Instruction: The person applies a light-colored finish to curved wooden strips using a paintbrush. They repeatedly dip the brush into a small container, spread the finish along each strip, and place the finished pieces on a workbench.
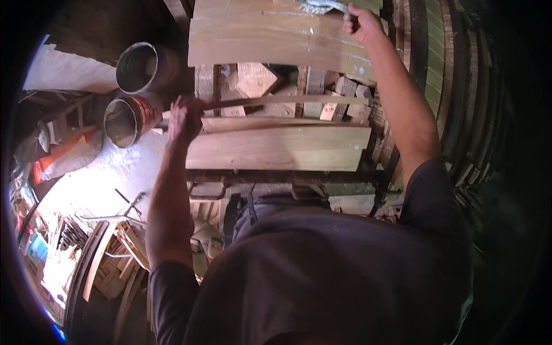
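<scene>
Between the far board point(270, 43) and near board point(276, 148), holds the thin wood strip point(287, 100) near its left end in the closer left hand point(186, 119), long way pointing right, and grips the brush point(324, 6) farther ahead in the right hand point(363, 25).

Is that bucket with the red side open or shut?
Open: no lid covers the red-sided bucket; its round rim and hollow inside show. I cannot tell whether anything's inside.

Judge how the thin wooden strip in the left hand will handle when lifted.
The wooden strip would probably flex somewhat, being long and thin. It is likely light for its length, given how narrow it looks. With the left hand near one end, the far end may dip.
</scene>
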`<state>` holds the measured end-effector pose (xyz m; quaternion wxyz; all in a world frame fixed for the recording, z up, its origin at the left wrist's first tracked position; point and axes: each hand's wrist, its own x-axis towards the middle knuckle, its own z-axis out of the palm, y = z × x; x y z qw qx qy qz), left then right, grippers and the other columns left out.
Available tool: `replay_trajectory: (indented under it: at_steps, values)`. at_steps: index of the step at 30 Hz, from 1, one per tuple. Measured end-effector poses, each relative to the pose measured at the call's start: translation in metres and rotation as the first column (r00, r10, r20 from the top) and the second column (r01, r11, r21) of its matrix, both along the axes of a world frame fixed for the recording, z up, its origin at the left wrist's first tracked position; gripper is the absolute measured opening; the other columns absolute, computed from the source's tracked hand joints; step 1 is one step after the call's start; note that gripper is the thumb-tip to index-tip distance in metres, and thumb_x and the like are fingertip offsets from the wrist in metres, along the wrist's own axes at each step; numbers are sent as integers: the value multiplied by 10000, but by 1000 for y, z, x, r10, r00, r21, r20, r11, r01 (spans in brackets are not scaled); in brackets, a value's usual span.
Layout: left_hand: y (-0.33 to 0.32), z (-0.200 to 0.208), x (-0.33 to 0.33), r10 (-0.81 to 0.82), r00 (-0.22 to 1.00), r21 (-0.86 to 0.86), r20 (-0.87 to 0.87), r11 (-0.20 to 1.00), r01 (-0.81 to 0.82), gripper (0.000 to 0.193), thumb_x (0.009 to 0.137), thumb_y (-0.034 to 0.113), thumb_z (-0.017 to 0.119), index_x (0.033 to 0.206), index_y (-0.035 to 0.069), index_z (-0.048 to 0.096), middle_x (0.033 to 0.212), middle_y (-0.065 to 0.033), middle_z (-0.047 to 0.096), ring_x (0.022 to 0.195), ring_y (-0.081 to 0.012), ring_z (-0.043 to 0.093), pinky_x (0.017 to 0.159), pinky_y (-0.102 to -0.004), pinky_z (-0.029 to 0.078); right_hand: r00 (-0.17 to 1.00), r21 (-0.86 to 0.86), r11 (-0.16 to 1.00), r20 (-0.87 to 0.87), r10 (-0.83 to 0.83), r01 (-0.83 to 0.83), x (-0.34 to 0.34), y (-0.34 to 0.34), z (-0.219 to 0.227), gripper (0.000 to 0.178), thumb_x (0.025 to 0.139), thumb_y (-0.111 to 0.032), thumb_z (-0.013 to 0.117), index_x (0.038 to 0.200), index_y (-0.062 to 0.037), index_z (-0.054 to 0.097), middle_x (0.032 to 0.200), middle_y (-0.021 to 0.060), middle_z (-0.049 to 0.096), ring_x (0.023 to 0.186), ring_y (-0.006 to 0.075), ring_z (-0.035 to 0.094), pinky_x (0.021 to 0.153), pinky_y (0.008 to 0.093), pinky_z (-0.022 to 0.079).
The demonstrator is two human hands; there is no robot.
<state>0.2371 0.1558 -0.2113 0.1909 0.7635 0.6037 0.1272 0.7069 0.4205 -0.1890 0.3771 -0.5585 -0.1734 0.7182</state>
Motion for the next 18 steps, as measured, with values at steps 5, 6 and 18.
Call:
replay_trajectory:
  at_steps: [5, 6, 18]
  values:
    - [-9, 0, -13, 81, 991, 55, -103, 996, -75, 199, 744, 80, 693, 939, 109, 717, 986, -69, 692, 1039, -291, 572, 953, -435, 415, 995, -54, 994, -7, -95, 95, 7, -13, -10, 234, 993, -261, 544, 814, -130, 470, 615, 14, 475, 479, 160, 420, 451, 305, 365]
    - [-15, 2, -16, 124, 985, 76, -122, 990, -116, 293, 726, 70, 724, 1016, 103, 701, 1062, -70, 676, 1103, -295, 554, 984, -449, 399, 992, -51, 991, -30, -122, 120, 6, -20, -6, 202, 1000, -243, 532, 855, -110, 488, 641, 33, 490, 494, 167, 422, 464, 316, 358]
    - [-61, -36, -95, 762, 550, -515, 341, 641, -569, 748, 775, -21, 718, 1454, 35, 409, 1275, -128, 636, 884, -159, 660, 799, -309, 526, 838, -98, 927, -400, -371, 363, -28, -160, 13, 346, 1059, -304, 373, 821, -60, 428, 620, 34, 391, 518, 167, 350, 551, 337, 305]
